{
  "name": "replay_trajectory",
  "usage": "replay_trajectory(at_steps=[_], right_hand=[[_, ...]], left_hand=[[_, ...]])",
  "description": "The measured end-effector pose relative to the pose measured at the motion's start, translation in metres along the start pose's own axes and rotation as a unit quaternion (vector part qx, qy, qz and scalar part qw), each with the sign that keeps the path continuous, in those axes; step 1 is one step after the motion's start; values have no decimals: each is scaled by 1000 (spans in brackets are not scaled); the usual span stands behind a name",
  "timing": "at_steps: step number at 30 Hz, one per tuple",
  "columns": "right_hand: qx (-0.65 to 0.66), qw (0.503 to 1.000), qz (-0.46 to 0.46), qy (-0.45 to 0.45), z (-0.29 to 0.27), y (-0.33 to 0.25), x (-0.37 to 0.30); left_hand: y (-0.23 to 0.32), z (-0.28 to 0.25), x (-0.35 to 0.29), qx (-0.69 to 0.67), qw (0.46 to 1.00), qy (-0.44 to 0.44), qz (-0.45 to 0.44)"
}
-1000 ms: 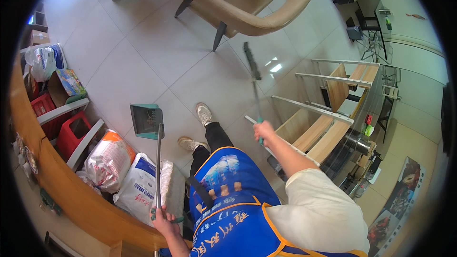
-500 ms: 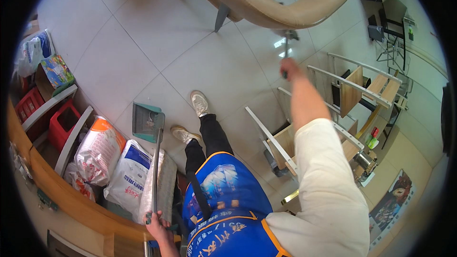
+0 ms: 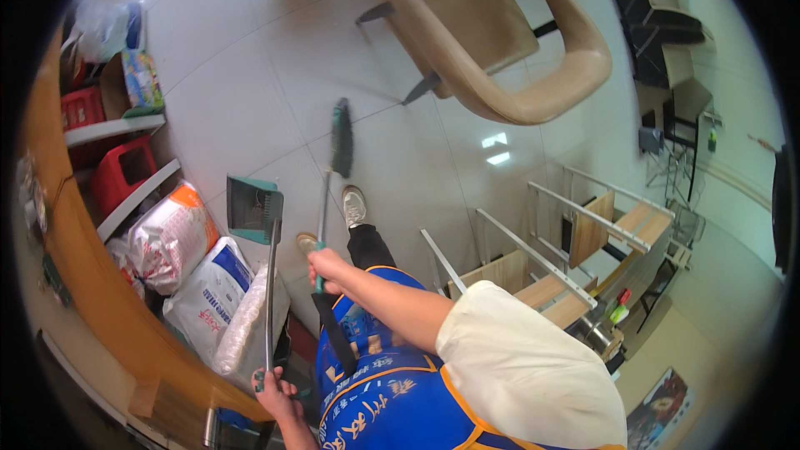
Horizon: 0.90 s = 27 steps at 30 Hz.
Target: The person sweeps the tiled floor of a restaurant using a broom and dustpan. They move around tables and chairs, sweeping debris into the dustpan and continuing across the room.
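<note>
My left hand (image 3: pixel 280 398) is closed round the upper end of a long-handled dustpan (image 3: pixel 256 210). The pan is grey with a green rim and sits on the tiles left of my shoes, some fine debris inside it. My right hand (image 3: pixel 327 270) grips the green handle end of a broom (image 3: pixel 342 140) in front of my body. Its dark bristle head points away from me and lies over the tiles, to the right of the dustpan and apart from it. Part of one shoe is hidden behind my right hand.
A tan armchair (image 3: pixel 467 25) stands at the far right. Wooden stools with metal legs (image 3: pixel 567 283) lie on the right. White sacks (image 3: pixel 212 287), red plastic stools (image 3: pixel 122 173) and a colourful box (image 3: pixel 140 83) line the left under a wooden counter (image 3: pixel 92 283).
My right hand has swung the broom from beside the armchair back to the left, close to my body. My left hand keeps the dustpan in nearly the same place. The view has shifted.
</note>
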State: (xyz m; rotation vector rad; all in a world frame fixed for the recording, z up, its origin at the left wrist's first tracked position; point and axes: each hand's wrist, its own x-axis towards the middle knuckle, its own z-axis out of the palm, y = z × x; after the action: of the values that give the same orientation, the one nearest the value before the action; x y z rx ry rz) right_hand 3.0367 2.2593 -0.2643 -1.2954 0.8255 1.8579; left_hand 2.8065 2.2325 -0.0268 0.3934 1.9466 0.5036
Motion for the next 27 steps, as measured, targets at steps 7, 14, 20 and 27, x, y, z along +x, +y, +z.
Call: replay_trajectory(at_steps=[7, 14, 20, 27], right_hand=[[-134, 988, -69, -18, 15, -42, 1], [-352, 883, -182, 252, -77, -61, -28], [-165, 966, -123, 156, -29, -125, 32], [-221, 974, -37, 38, 84, -80, 26]], left_hand=[[-8, -13, -23, -34, 999, 11, 27], [-38, -33, -37, -91, 995, 32, -14], [-85, -58, -44, -119, 990, 51, -48], [-116, -84, -40, -111, 991, 47, -66]])
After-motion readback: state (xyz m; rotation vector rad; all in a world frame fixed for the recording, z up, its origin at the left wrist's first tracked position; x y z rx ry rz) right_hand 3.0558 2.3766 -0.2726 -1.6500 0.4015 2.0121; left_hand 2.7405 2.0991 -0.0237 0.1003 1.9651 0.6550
